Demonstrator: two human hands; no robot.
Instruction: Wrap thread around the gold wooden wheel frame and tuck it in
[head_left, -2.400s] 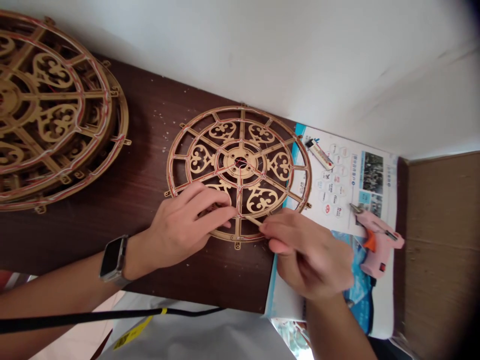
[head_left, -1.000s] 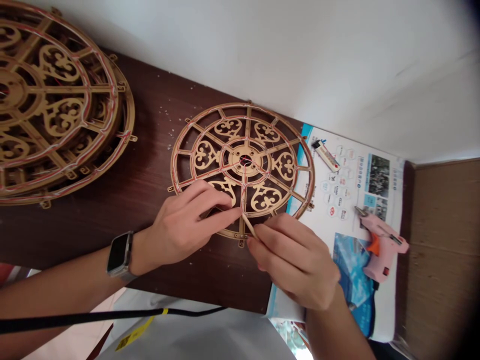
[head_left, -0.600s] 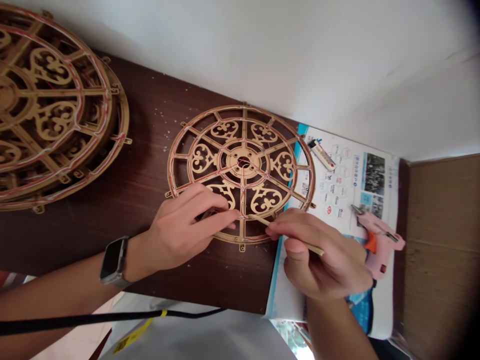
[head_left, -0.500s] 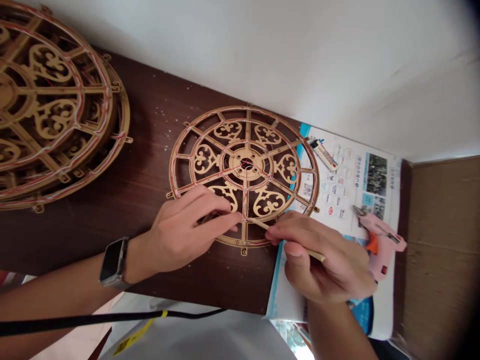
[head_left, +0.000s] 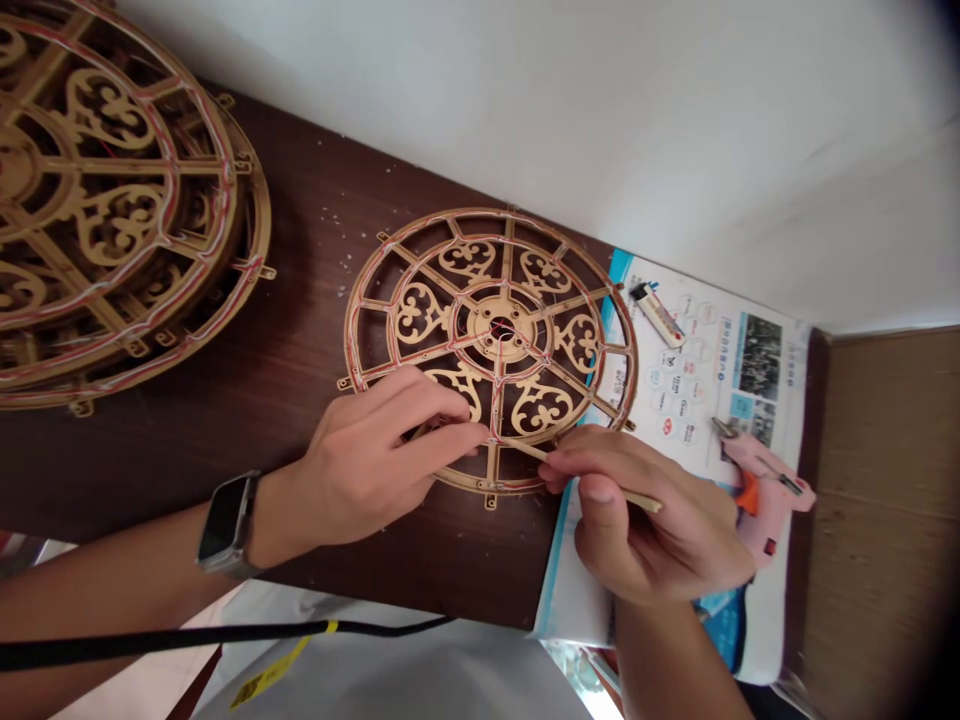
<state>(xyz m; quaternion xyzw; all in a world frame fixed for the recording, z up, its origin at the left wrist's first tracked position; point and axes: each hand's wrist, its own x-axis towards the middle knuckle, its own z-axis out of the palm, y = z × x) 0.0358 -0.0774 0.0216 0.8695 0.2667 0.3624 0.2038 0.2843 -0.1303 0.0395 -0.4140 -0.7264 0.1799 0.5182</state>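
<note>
A round gold openwork frame (head_left: 508,282) with scroll ornaments lies on the dark table, thin red and white wires (head_left: 499,390) running along its rings and spokes. My left hand (head_left: 390,440) rests over the frame's near left part, fingertips pinched together at the middle ring. What they grip there is hidden. In my right hand (head_left: 664,515) is a thin wooden stick (head_left: 532,451), held like a pen. Its tip touches or nearly touches the wire and ring just right of my left fingertips.
Stacked, wired gold frames (head_left: 172,260) fill the left of the dark table (head_left: 300,270). On a printed sheet (head_left: 705,350) at the right lie a white lighter (head_left: 661,318) and a pink glue gun (head_left: 769,490). A white wall (head_left: 525,110) stands behind; cardboard (head_left: 885,500) is at far right.
The view has shifted slightly, so the frames sit a little further right. Both hands keep the same grip at the same spot on the ring.
</note>
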